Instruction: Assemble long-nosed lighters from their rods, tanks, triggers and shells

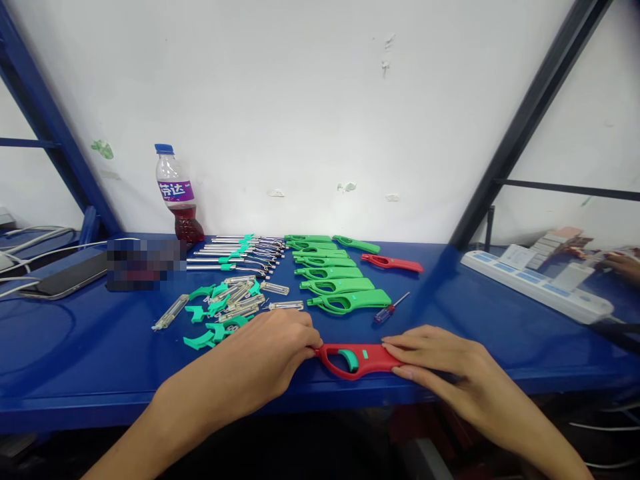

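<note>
A red lighter body point(377, 359) with a green trigger lies flat near the front edge of the blue table, between both hands. My left hand point(280, 347) pinches its narrow left end with closed fingers. At the wide right end, my right hand point(440, 357) grips the body between thumb and fingers. Just beyond it lies a small screwdriver point(393, 309) with a dark handle. Several green lighter bodies point(345, 301) are lined up behind, and another red lighter body point(393, 263) lies to their right. Green triggers and clear fuel tanks point(240, 307) are heaped beyond my left hand.
Metal lighter tubes with wires point(225, 250) lie in a row at the back left. A bottle of dark red drink point(180, 193) stands near the wall, with a phone point(65, 277) further left. At right are a white power strip point(540, 283) and another person's hand point(620, 267).
</note>
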Demonstrator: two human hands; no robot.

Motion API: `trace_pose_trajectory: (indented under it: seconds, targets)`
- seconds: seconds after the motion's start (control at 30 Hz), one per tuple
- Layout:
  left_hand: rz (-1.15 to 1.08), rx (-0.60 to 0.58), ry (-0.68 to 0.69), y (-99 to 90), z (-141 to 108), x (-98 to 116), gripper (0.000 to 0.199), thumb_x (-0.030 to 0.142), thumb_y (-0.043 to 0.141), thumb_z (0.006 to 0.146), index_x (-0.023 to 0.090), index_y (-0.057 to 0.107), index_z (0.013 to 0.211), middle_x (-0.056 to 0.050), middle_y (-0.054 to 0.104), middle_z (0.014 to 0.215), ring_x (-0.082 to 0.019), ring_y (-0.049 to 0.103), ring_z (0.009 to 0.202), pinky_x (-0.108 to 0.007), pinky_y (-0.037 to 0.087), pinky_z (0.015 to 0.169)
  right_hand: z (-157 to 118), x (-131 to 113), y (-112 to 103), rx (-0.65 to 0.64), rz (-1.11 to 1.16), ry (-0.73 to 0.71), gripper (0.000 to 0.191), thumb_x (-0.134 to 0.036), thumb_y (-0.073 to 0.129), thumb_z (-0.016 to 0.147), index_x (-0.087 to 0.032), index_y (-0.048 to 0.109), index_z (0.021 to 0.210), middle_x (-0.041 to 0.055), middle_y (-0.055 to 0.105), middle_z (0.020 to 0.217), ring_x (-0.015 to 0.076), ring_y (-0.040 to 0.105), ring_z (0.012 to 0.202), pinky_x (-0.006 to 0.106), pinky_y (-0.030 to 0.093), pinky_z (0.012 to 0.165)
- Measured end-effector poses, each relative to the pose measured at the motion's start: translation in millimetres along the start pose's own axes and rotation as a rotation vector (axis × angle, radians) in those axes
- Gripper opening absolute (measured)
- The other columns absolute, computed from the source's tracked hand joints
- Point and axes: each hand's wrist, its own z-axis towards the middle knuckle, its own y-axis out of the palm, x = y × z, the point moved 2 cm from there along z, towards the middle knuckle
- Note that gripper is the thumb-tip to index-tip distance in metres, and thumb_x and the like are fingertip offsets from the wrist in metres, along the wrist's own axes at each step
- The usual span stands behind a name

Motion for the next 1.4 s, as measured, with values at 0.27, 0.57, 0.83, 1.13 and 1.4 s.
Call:
trace_pose_trajectory:
  seconds: [0.27, 0.57, 0.83, 1.13, 1.4]
  targets:
    - [0.043, -0.005, -0.026, 8.3, 0.3, 0.5, 0.033, 0.001, 0.049, 0.098, 0.023, 0.073, 0.089, -0.004, 0.068, 0.092, -0.020, 0.064, 0.083, -0.031, 0.045, 0.074, 5.5, -3.2, -3.2, -0.052, 0.055, 0.063, 0.023, -0.042, 0.069, 0.101, -0.036, 0.082, 0.119, 0.0010, 0.082, 0.119, 0.0277, 0.075, 0.117, 0.041, 0.065, 0.099]
    - [-0.115, 0.022, -0.014, 10.1, 10.6, -11.9, 0.031, 0.009, 0.055, 0.099, 0.025, 0.073, 0.080, -0.001, 0.068, 0.085, -0.016, 0.059, 0.077, -0.031, 0.040, 0.070, 9.4, -10.5, -6.6, -0.095, 0.083, 0.202, 0.022, -0.043, 0.075, 0.097, -0.037, 0.083, 0.117, 0.0007, 0.082, 0.118, 0.0267, 0.077, 0.113, 0.036, 0.064, 0.098]
    - [-0.091, 0.021, -0.053, 6.7, 8.2, -5.1, 0.030, 0.006, 0.056, 0.099, 0.024, 0.073, 0.081, -0.001, 0.069, 0.088, -0.018, 0.062, 0.085, -0.031, 0.042, 0.075, 5.5, -9.5, -2.3, -0.083, 0.123, 0.219, 0.016, -0.040, 0.073, 0.098, -0.039, 0.084, 0.110, -0.0016, 0.081, 0.121, 0.0251, 0.077, 0.113, 0.035, 0.063, 0.099]
    - [-0.122, -0.009, -0.075, 2.2, 7.5, -6.4, 0.019, 0.009, 0.065, 0.098, 0.024, 0.076, 0.094, 0.000, 0.073, 0.096, -0.019, 0.066, 0.093, -0.030, 0.046, 0.080, 5.6, -4.2, -1.7, -0.069, 0.174, 0.220, 0.021, -0.045, 0.078, 0.094, -0.039, 0.084, 0.113, -0.0015, 0.082, 0.117, 0.0244, 0.079, 0.110, 0.029, 0.065, 0.093]
    - [0.003, 0.036, -0.087, -12.3, -20.2, -16.9, 0.014, 0.028, 0.063, 0.105, 0.032, 0.072, 0.115, 0.000, 0.068, 0.120, -0.022, 0.063, 0.112, -0.034, 0.044, 0.093, 2.2, 5.2, 2.3, -0.035, 0.204, 0.217, 0.024, -0.052, 0.079, 0.091, -0.042, 0.084, 0.112, -0.0035, 0.083, 0.116, 0.0225, 0.079, 0.110, 0.025, 0.064, 0.094]
